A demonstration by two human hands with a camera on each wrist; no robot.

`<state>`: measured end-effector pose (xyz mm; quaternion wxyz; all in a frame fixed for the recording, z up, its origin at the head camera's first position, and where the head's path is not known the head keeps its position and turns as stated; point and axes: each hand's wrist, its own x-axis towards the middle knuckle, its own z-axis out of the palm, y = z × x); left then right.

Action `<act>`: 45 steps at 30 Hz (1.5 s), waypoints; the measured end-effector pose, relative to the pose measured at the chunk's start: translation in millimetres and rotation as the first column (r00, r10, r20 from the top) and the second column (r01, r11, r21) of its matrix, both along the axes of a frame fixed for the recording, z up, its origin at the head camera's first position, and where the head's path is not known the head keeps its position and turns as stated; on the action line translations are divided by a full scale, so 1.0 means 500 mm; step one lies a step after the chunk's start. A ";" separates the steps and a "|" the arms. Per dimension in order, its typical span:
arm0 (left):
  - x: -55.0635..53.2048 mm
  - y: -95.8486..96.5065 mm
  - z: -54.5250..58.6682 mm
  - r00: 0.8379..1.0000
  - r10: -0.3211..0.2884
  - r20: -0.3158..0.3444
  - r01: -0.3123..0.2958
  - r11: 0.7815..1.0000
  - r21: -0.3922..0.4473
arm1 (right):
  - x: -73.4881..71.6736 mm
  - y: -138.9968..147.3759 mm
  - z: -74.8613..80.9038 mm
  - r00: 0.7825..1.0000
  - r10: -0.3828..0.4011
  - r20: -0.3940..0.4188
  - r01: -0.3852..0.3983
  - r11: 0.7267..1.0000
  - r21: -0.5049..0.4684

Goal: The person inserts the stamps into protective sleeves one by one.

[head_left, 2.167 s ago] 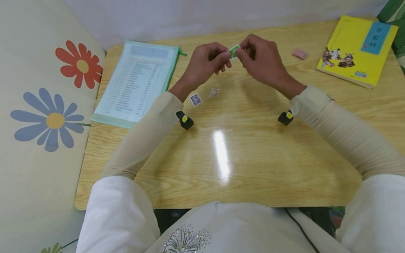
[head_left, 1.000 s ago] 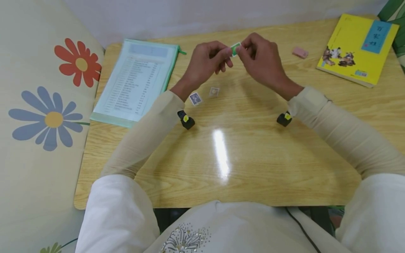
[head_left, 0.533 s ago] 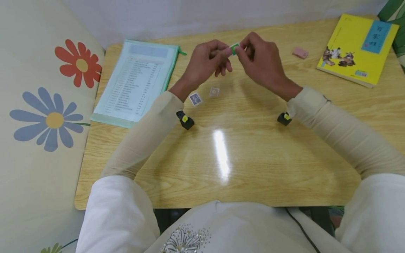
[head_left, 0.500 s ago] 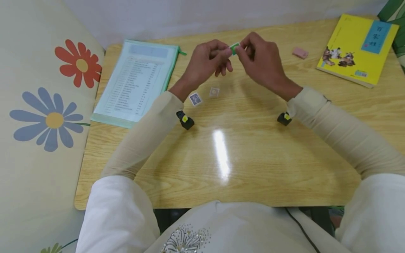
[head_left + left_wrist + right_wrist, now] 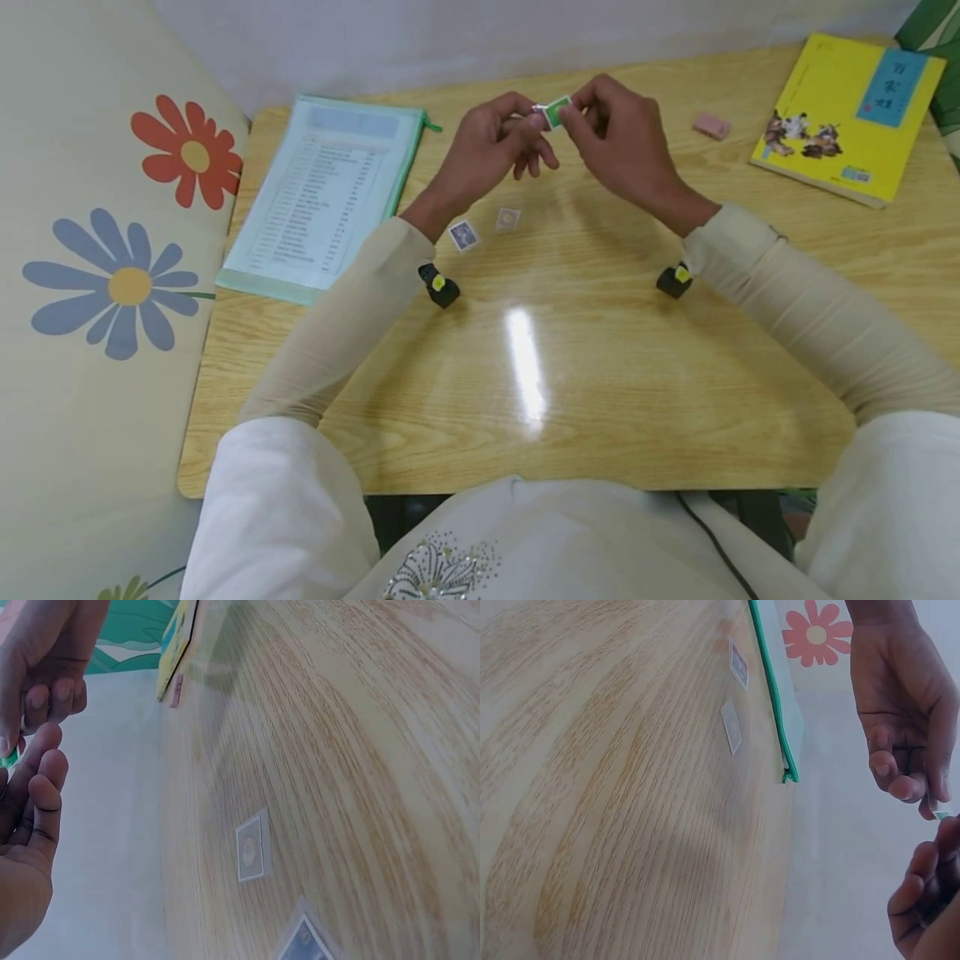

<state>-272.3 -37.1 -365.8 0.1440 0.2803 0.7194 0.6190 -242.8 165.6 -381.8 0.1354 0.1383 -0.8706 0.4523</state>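
A small green stamp (image 5: 557, 112) with a white border is held up over the far part of the table. My right hand (image 5: 626, 137) pinches its right side between thumb and forefinger. On the other side my left hand (image 5: 491, 146) pinches its left edge, where a shiny clear bit (image 5: 538, 108) shows at the fingertips; the other fingers curl loosely below. Two more stamps lie flat beneath the hands: a dark one (image 5: 463, 236) near the left wrist and a pale one (image 5: 508, 219), each with a clear margin in the left wrist view.
A zip folder (image 5: 322, 192) with a printed sheet lies at the left of the wooden table (image 5: 600, 400). At the back right are a pink eraser-like block (image 5: 711, 126) and a yellow book (image 5: 847, 121). A wall stands close behind the far edge.
The left thumb has drawn back slightly, so more of the green stamp shows, and a shiny clear bit has appeared at the left fingertips. The two stamps on the table have not moved.
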 end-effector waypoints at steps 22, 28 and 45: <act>0.012 0.006 0.011 0.998 0.055 0.018 -0.053 0.995 -0.088 | -0.001 0.000 -0.004 0.999 -0.010 0.034 0.011 0.999 -0.031; 0.010 0.008 0.011 0.997 0.080 0.021 -0.078 0.994 -0.071 | 0.002 -0.001 -0.006 1.000 -0.003 -0.030 0.002 1.000 -0.027; 0.007 0.012 0.008 0.991 0.121 0.066 -0.117 0.992 -0.053 | 0.000 -0.001 -0.002 0.997 0.005 -0.079 -0.002 1.000 0.027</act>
